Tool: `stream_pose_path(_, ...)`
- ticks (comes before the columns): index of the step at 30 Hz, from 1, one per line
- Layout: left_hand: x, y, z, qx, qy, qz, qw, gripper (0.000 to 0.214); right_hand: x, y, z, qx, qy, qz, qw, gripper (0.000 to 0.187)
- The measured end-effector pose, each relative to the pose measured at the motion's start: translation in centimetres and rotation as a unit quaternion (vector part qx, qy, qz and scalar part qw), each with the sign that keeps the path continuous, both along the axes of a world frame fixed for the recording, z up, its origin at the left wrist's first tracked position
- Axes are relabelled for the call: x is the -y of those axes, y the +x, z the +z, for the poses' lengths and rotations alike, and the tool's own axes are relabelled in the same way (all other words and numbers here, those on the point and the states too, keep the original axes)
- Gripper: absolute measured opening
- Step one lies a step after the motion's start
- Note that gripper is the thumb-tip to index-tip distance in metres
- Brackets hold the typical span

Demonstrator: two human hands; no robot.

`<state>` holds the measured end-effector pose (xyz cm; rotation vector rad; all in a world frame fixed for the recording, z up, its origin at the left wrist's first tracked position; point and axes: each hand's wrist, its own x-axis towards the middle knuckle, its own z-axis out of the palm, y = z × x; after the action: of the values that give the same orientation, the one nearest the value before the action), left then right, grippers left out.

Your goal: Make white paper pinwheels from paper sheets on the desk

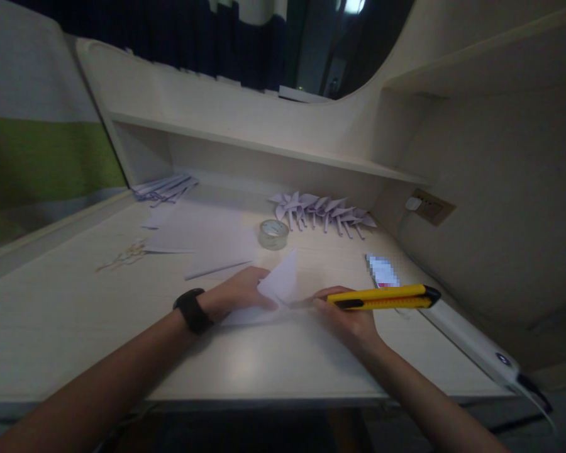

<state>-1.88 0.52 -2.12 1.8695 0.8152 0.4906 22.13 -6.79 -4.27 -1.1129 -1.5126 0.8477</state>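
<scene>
Yellow knife [382,297]: a snap-blade cutter held almost level, its tip pointing left at the paper and its black cap at the right end.
Right hand [346,318]: closed round the knife's front half, with the fingers curled under the body. The light is too dim to tell how far the blade is out.
Left hand [238,292]: fingers drawn together on the paper, pressing it to the tabletop. There is a black watch [192,310] on the wrist.
Paper [280,283]: a white folded sheet near the middle of the tabletop, between the two hands. One pointed flap stands up and the rest lies flat under the left hand.
Handling: the paper looks light, thin and limp. It would likely slide on the smooth top and tear or crease easily, so it is best held flat close beside the fold. The knife is stiff and light and should be taken by its body, well clear of the tip.
Tabletop [264,358]: pale, glossy and bare in front of the hands.
Far: a tape roll [273,234], with a row of folded paper shapes [323,212] behind it under a shelf [245,141].
Left: loose sheets [202,236], a thin rolled stick [219,269], small scraps [122,257], and a bundle of strips [165,187] in the far corner.
Right: a blurred card [382,270], a long white bar [471,343] with a cord, and a wall socket [431,206].
</scene>
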Motion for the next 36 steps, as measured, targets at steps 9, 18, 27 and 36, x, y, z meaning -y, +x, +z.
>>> stream_pose_path(9,0.2,-0.1,0.0,0.04,-0.046,0.002,0.998,0.037,-0.2,-0.7,1.2,-0.22,-0.113,0.042,0.968,0.018)
stream_pose_path(18,0.8,-0.3,0.3,0.079,-0.131,-0.083,0.985,0.039,-1.1,-1.2,0.9,-0.225,-0.187,0.078,0.953,0.021)
stream_pose_path(27,0.8,0.6,0.6,0.079,-0.28,-0.075,0.954,0.03,-1.0,-0.9,1.3,-0.18,-0.177,0.116,0.961,0.021)
stream_pose_path(36,0.8,1.1,0.5,0.067,-0.288,-0.091,0.951,0.029,-1.2,-0.1,0.6,-0.165,-0.178,0.127,0.962,0.02)
